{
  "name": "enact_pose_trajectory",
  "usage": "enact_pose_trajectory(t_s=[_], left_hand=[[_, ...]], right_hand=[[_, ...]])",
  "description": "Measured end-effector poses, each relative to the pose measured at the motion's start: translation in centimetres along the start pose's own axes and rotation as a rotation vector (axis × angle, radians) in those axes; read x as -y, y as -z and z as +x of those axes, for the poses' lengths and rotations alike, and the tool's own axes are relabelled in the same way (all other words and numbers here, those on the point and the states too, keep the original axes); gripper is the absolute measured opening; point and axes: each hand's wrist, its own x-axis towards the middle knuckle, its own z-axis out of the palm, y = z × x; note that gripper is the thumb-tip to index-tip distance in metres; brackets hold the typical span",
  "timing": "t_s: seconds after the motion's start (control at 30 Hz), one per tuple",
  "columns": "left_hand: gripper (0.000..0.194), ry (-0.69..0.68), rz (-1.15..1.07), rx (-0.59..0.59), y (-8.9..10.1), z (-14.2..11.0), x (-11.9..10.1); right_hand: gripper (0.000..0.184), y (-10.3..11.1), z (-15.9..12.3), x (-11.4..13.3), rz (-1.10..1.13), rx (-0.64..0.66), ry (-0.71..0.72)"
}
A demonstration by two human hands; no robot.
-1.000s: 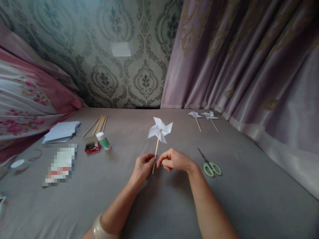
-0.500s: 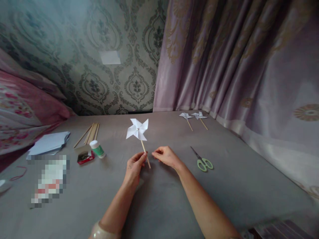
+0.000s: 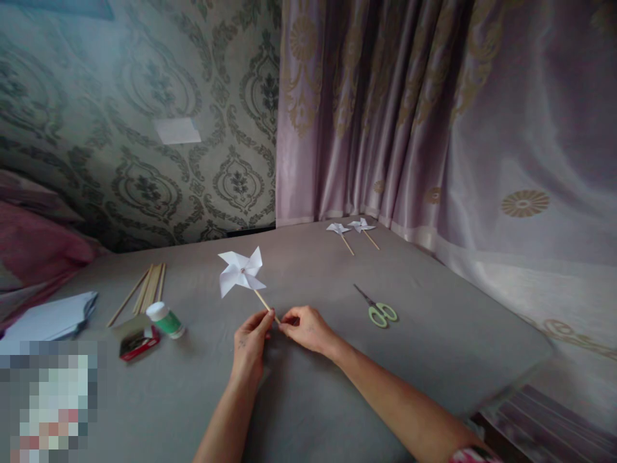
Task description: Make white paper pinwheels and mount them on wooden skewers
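A white paper pinwheel (image 3: 242, 271) on a thin wooden stick is held up over the grey surface, tilted to the left. My left hand (image 3: 252, 337) pinches the stick partway down between thumb and fingers. At the stick's lower end my right hand (image 3: 305, 329) is closed, its fingertips on the tip of the wood. A small pin head shows at the pinwheel's centre. Scissors with pale green handles (image 3: 380, 314) lie to the right of my right hand.
Two finished pinwheels (image 3: 338, 229) lie at the back near the curtain (image 3: 318, 128). On the left are several wooden sticks (image 3: 149, 287), a white-capped green glue stick (image 3: 166, 320), a small red open box (image 3: 139, 344) and stacked paper (image 3: 53, 316). A blurred patch covers the lower left.
My right hand has come in to the stick's lower end, where it was apart before. The pinwheel's blades have turned and its stick leans further left. The view has swung right.
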Motion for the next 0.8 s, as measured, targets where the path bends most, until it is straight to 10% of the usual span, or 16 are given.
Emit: enact_pose_trajectory(t_s=[0.37, 0.8], left_hand=[[0.054, 0.004, 0.029, 0.032, -0.3, 0.5, 0.2], [0.049, -0.044, 0.094, 0.073, -0.2, 0.5, 0.2]], right_hand=[[0.013, 0.4, 0.7, 0.3, -0.069, -0.056, -0.056], [0.006, 8.5, 9.3, -4.5, -0.147, -0.327, -0.382]])
